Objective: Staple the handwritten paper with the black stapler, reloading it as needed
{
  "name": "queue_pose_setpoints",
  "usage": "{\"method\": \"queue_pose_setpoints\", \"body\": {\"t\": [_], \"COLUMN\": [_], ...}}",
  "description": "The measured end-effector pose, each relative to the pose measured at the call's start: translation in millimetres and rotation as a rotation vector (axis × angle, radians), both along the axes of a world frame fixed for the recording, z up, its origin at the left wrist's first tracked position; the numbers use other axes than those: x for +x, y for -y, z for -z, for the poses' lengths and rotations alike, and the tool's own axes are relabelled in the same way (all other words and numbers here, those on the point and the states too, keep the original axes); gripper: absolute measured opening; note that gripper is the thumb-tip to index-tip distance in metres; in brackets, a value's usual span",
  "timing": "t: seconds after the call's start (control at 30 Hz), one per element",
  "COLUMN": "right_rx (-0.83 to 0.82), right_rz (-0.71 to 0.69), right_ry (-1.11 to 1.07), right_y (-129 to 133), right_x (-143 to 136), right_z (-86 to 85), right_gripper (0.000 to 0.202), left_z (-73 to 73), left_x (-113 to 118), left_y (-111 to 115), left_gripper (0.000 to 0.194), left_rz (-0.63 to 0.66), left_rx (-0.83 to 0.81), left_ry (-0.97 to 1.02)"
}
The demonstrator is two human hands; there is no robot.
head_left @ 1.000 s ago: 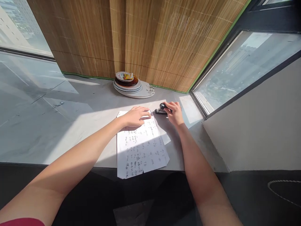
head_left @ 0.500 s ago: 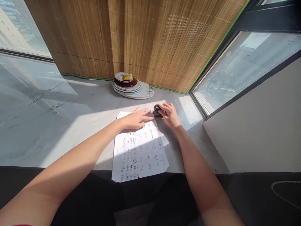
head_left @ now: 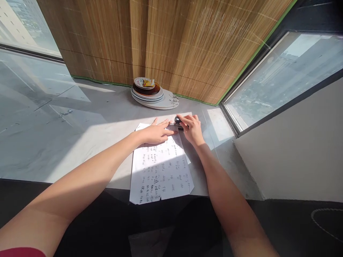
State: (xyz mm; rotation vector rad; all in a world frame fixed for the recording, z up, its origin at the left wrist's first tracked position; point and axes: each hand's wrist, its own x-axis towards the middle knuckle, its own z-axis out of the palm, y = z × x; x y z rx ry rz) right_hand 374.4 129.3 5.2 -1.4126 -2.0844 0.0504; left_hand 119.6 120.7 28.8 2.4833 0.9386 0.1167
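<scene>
Handwritten sheets of paper [head_left: 160,175] lie on the pale ledge, their near end hanging past the front edge. My left hand [head_left: 156,132] rests flat on the far part of the paper, fingers spread, pressing it down. Beside its fingertips, my right hand [head_left: 192,129] grips a black stapler [head_left: 177,120] that sits at the paper's far right edge. The fingers cover much of the stapler, and whether its jaw is round the paper I cannot tell.
A stack of plates [head_left: 160,103] topped by a small yellow packet [head_left: 148,83] stands behind the hands. A bamboo blind [head_left: 160,43] hangs at the back. Windows [head_left: 284,82] flank it, with a white wall [head_left: 300,153] on the right. Small dark bits lie on the left surface.
The view has tilted slightly, shifting the scene a little. The right hand's fingers have moved slightly on the stapler. The left hand stays flat on the paper.
</scene>
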Motion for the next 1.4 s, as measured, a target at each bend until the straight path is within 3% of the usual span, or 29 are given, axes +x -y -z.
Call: {"method": "queue_pose_setpoints", "body": {"t": [0.37, 1.0, 1.4], "right_rx": [0.081, 0.058, 0.081], "right_rz": [0.022, 0.051, 0.089], "right_ry": [0.107, 0.131, 0.315], "right_y": [3.0, 1.8, 17.3], "right_x": [-5.2, -7.8, -29.8], "right_z": [2.2, 1.2, -0.4], "right_gripper": [0.048, 0.045, 0.051], "left_z": [-4.9, -1.0, -5.8], "left_x": [1.7, -1.2, -0.3], "left_y": [4.9, 0.9, -0.3], "left_gripper": [0.056, 0.054, 0.056], "left_rz": [0.023, 0.024, 0.018], "left_rx": [0.023, 0.020, 0.009], "left_ry": [-0.052, 0.004, -0.045]}}
